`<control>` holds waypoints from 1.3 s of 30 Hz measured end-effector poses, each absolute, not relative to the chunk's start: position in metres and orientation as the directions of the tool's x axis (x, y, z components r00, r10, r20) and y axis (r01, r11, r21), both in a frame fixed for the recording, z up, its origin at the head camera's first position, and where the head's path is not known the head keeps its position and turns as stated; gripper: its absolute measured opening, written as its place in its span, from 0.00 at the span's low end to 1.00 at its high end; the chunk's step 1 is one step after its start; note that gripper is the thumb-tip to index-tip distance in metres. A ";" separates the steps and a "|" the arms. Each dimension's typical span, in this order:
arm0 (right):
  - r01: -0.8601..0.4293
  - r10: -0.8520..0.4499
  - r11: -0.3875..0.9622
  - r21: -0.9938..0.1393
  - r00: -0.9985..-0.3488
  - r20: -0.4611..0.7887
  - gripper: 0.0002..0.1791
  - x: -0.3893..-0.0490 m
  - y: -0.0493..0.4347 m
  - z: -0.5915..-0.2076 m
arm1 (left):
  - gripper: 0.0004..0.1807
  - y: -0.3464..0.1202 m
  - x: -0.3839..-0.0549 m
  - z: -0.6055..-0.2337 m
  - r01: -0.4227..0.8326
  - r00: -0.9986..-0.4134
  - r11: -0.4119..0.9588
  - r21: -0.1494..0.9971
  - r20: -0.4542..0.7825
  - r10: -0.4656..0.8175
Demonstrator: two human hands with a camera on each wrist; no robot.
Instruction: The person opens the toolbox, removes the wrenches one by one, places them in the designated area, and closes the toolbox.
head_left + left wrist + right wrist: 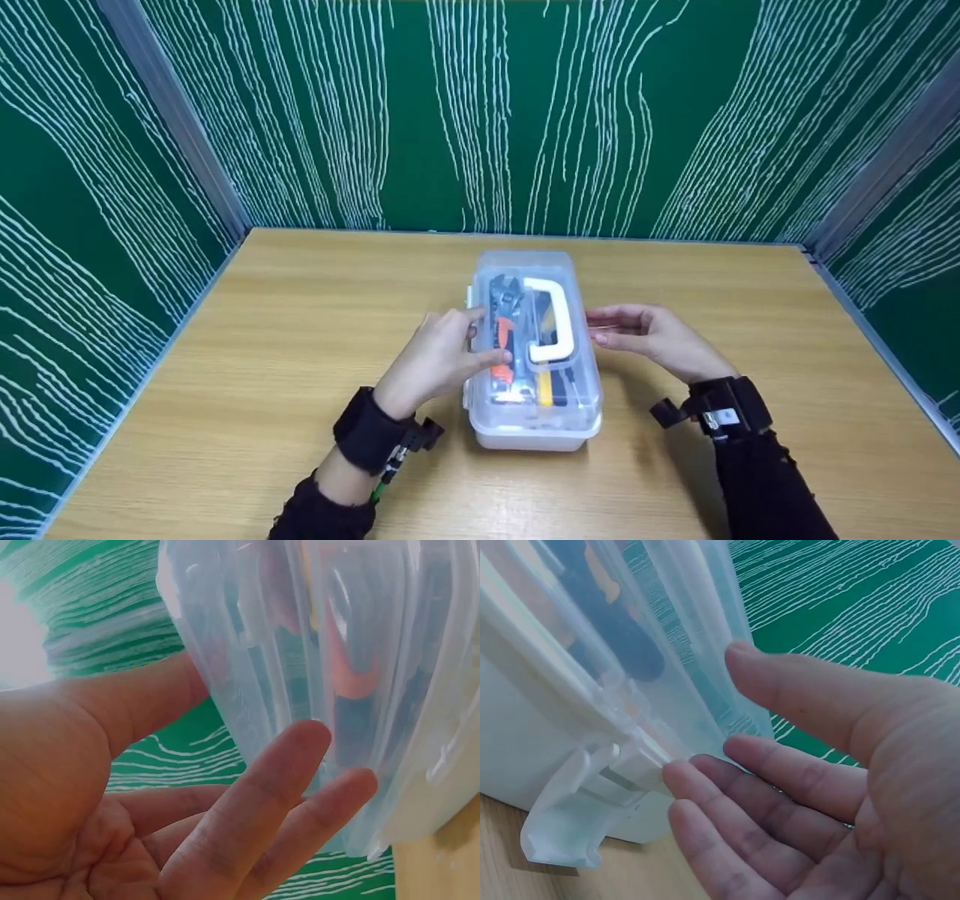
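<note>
A clear-lidded plastic toolbox (536, 432) stands on the table with its lid down and a white carry handle (564, 322) lying flat on top. Through the lid show an adjustable wrench (507, 291), an orange-and-black tool (502, 337) and a yellow-and-black handle (547, 388). My left hand (439, 352) is at the box's left side, thumb over the lid's edge and fingers loosely extended along the side. On the right side, my right hand (664, 341) has its fingertips close by a white latch (566, 814), which hangs swung out from the lid.
The box is near the middle of a wooden table (300, 322). Green walls (409, 112) with white wavy lines rise at the back and both sides. Each wrist wears a black strap with a small camera (429, 433).
</note>
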State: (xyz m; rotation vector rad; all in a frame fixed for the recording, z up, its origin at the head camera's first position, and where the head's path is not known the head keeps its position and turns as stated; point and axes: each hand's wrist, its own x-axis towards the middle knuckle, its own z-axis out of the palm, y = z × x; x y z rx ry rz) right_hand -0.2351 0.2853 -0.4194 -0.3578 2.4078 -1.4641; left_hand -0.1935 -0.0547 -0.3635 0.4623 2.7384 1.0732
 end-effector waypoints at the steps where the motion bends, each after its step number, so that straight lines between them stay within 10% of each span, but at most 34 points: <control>1: -0.053 -0.363 0.456 -0.889 -0.923 -0.131 0.34 -0.235 0.285 -0.419 | 0.40 -0.054 -0.194 -0.364 0.223 -0.940 0.696 0.683 -0.038 0.338; 39: -0.034 -0.419 0.453 -0.891 -0.890 -0.180 0.38 -0.238 0.312 -0.422 | 0.41 -0.029 -0.192 -0.382 0.246 -0.948 0.617 0.748 0.052 0.315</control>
